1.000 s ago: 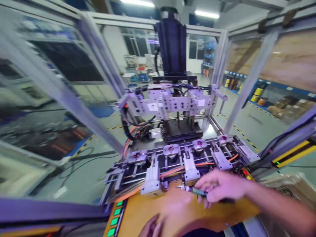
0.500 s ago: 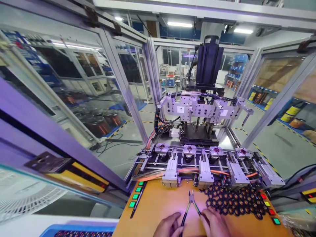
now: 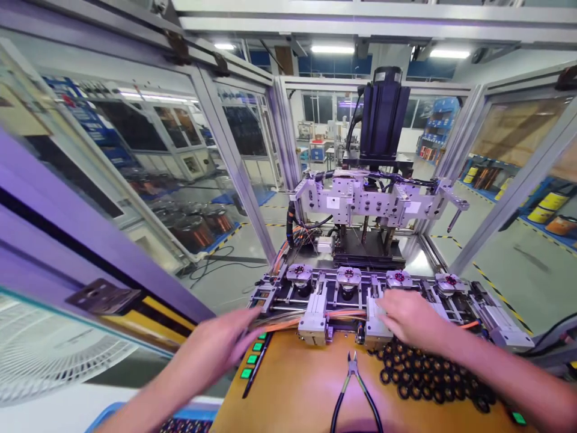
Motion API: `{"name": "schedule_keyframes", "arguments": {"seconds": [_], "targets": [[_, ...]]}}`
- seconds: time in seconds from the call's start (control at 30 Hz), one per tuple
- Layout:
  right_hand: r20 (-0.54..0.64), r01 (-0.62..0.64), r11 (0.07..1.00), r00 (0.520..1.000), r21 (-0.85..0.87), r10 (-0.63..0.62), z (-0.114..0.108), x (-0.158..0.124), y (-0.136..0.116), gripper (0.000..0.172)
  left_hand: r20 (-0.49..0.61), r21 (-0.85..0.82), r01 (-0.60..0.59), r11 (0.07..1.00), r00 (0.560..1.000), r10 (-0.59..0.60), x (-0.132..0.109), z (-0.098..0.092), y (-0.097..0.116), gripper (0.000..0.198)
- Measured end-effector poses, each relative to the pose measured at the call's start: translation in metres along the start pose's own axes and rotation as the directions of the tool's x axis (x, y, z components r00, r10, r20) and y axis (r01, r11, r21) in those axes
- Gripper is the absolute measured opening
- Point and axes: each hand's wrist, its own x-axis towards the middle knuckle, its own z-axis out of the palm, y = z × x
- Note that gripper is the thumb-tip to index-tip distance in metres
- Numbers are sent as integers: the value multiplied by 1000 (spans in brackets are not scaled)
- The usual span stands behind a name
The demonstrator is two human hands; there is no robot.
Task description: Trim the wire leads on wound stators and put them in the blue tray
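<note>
My left hand (image 3: 229, 337) reaches over the left edge of the orange work surface, beside the cables and the green buttons (image 3: 251, 359); it is blurred and what its fingers do is unclear. Over the front of the machine, my right hand (image 3: 406, 316) is above a silver clamp block (image 3: 377, 322), with its fingers bent toward the block; whether it touches is unclear. Cutting pliers (image 3: 353, 376) lie on the orange surface (image 3: 297, 391) with handles spread. Many black rings (image 3: 419, 373) are grouped beneath my right forearm.
Behind the blocks stand several round fixtures (image 3: 348, 276) in a row, under a metal crossbeam (image 3: 356, 198) and a black motor (image 3: 384, 114). Metal frame posts rise on both sides. A blue tray (image 3: 106, 415) of parts sits lower left, near a white fan (image 3: 58, 349).
Both hands have left the pliers and moved forward, my left to the left edge and my right up to the clamp blocks. The pliers now lie free. The view has shifted slightly.
</note>
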Motion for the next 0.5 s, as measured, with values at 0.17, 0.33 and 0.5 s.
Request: {"name": "schedule_keyframes", "arguments": {"seconds": [0.17, 0.33, 0.5], "targets": [[21, 70, 997, 997, 21, -71, 10, 80, 44, 31, 2, 11, -91, 996, 996, 91, 106, 6, -14, 40], [49, 117, 989, 991, 88, -121, 43, 112, 53, 27, 95, -14, -132, 991, 987, 132, 140, 49, -25, 28], [68, 120, 986, 989, 112, -128, 52, 117, 48, 27, 56, -35, -145, 989, 988, 147, 141, 57, -32, 14]]}}
